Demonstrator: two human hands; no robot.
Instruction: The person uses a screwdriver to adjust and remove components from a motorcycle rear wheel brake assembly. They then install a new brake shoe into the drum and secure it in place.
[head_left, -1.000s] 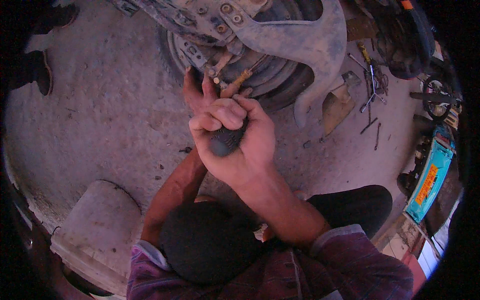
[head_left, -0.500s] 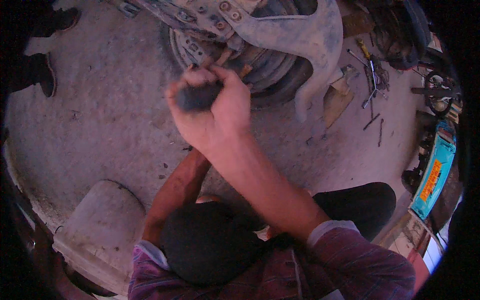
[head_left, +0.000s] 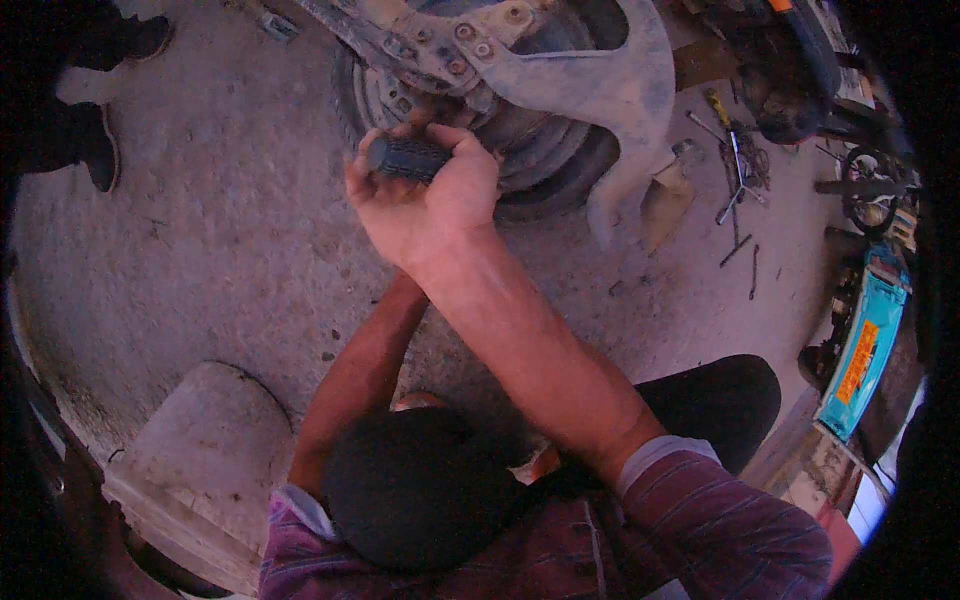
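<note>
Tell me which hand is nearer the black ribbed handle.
Right: the right hand grips the black ribbed handle. The left hand is hidden behind it, the left forearm crossing beneath, so its exact place relative to the handle is unclear.

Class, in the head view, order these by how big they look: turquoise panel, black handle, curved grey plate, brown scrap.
1. Curved grey plate
2. Turquoise panel
3. Black handle and brown scrap: too alike to rank; the handle looks nearer the camera.
</note>
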